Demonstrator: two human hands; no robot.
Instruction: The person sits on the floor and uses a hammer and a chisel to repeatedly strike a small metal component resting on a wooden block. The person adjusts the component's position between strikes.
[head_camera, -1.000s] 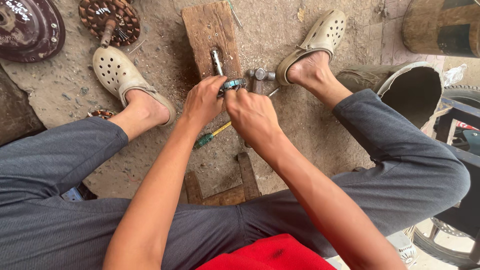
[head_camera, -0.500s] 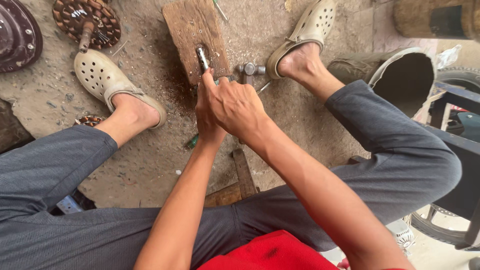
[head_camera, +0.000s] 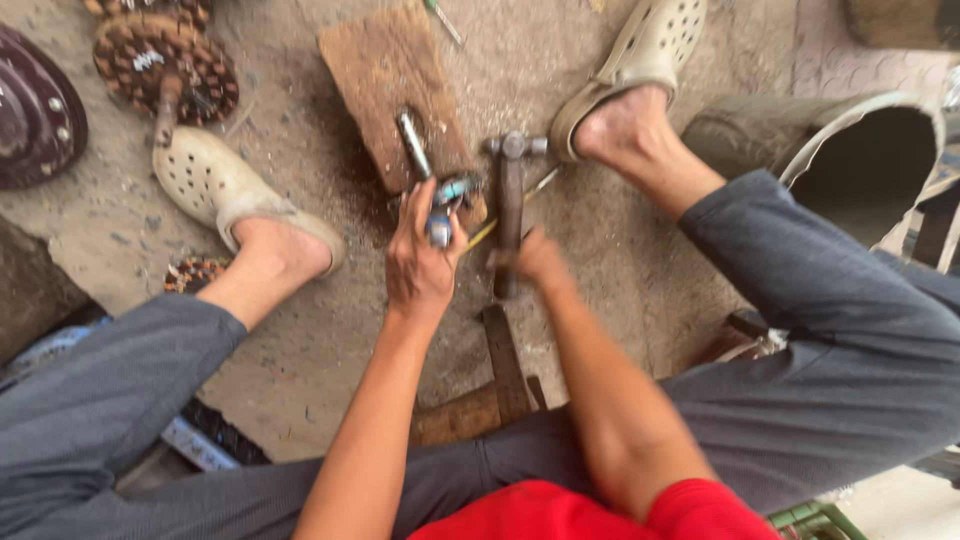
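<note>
Right hand (head_camera: 535, 262) has let go of the part and now grips a hammer (head_camera: 511, 190) by the handle, head up near the block (head_camera: 395, 90) (looks set for striking). Left hand (head_camera: 420, 265) stays closed on the small blue-grey part (head_camera: 447, 200) at the block's near edge. Hammer's long axis runs near-to-far, head pointing away; steel pin (head_camera: 413, 145) lies on the block, tilted up-left.
</note>
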